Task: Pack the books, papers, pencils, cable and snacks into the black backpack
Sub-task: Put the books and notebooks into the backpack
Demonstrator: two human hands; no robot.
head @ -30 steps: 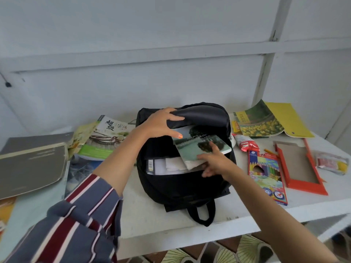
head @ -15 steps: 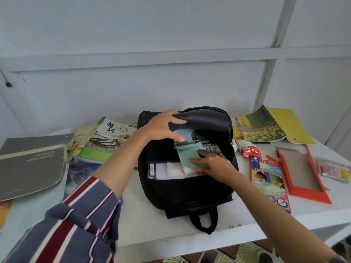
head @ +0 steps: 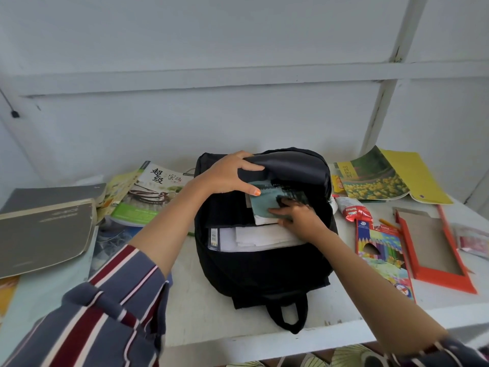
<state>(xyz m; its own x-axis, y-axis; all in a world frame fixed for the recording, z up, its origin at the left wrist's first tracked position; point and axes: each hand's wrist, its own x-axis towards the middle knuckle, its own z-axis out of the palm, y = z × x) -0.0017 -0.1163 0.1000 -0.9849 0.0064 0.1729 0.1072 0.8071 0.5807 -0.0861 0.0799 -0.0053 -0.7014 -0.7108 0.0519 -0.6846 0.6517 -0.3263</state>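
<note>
The black backpack (head: 264, 271) lies open on the white table (head: 211, 308), its mouth facing up. My left hand (head: 230, 174) grips the lifted top flap and holds it up. My right hand (head: 296, 217) presses with fairly straight fingers on a teal-covered book (head: 260, 207) that sits half inside the opening. White papers (head: 259, 238) and another book's edge show in the bag below it. A coloured pencil box (head: 381, 252) lies right of the bag, with a red-and-white snack packet (head: 353, 210) behind it.
Left of the bag lie a grey book (head: 45, 231) and a cookbook with green trim (head: 148, 194). At the back right is a yellow flower-cover book (head: 381, 178), and an orange cardboard frame (head: 434, 247) and a pink packet (head: 473, 239) lie at the right edge.
The teal book has slid deeper into the backpack under the flap, pushed by my right hand. My left hand keeps holding the flap up.
</note>
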